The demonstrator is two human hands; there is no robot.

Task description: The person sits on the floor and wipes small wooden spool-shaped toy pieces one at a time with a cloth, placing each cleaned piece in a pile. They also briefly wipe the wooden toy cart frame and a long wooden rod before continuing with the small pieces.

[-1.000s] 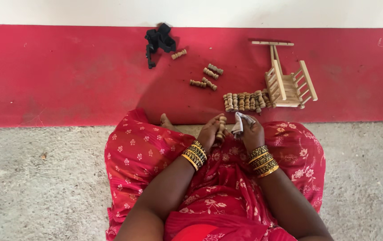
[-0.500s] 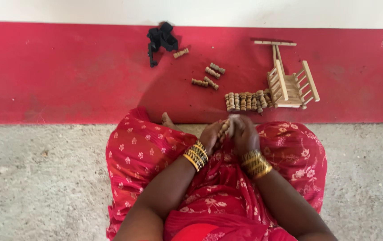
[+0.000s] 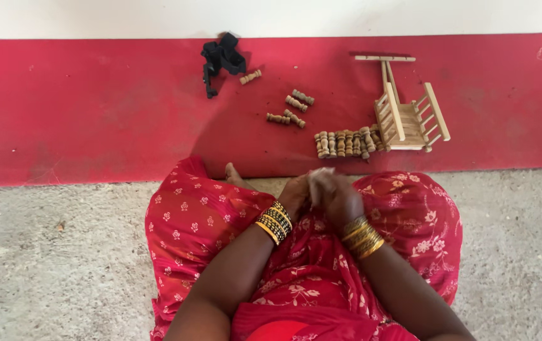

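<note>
The left hand [image 3: 296, 197] and right hand [image 3: 337, 197] are pressed together over the lap, and a small pale piece [image 3: 319, 174] is seen at the fingertips above them; what it is cannot be told, nor whether either hand is clenched on it. A second ago the hands were held slightly apart with a short turned wooden peg visible at the left one; since then they have been closed up, so the piece seems to be worked between both. Just beyond the hands a row of turned wooden pegs [image 3: 345, 143] is laid on the red floor strip [image 3: 94, 107], touching a small slatted wooden frame [image 3: 410, 117]. Farther off, loose pegs [image 3: 293, 110] and a black strap [image 3: 222, 60] are left. Nothing lies between the hands and the row.
</note>
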